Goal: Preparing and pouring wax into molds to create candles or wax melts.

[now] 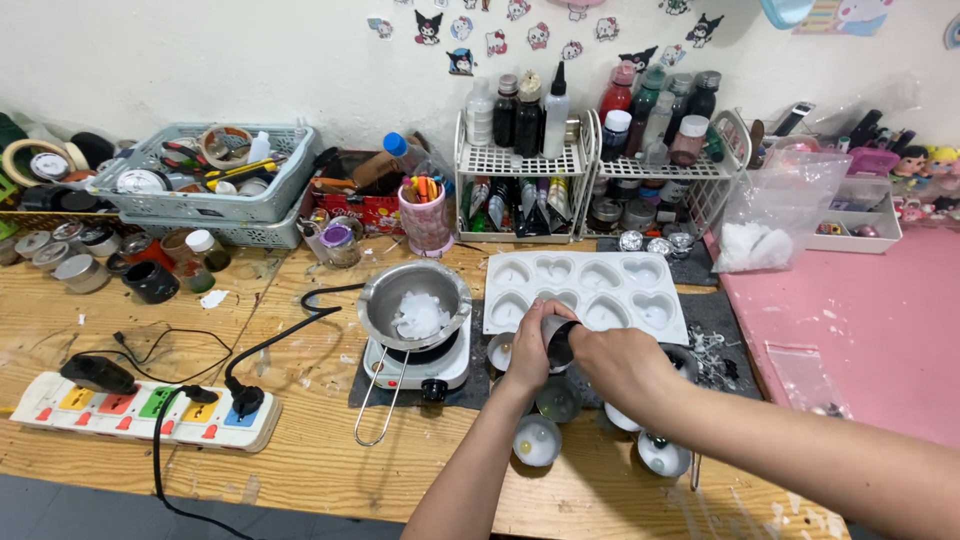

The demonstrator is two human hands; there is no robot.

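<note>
Both my hands meet over the middle of the wooden table (300,440). My left hand (528,345) and my right hand (620,365) together grip a small dark cup (558,345), held just in front of a white heart-shaped silicone mould (590,285). Below the hands stand several small round tins (537,440), some with white wax and a wick. To the left, a metal pot (415,300) with white wax chunks sits on a small white hot plate (420,365).
A white power strip (140,410) with black cables lies at the left. Wire racks of bottles (525,120), a grey basket of tools (215,170) and a clear bag of wax (770,225) line the wall. A pink mat (860,330) covers the right.
</note>
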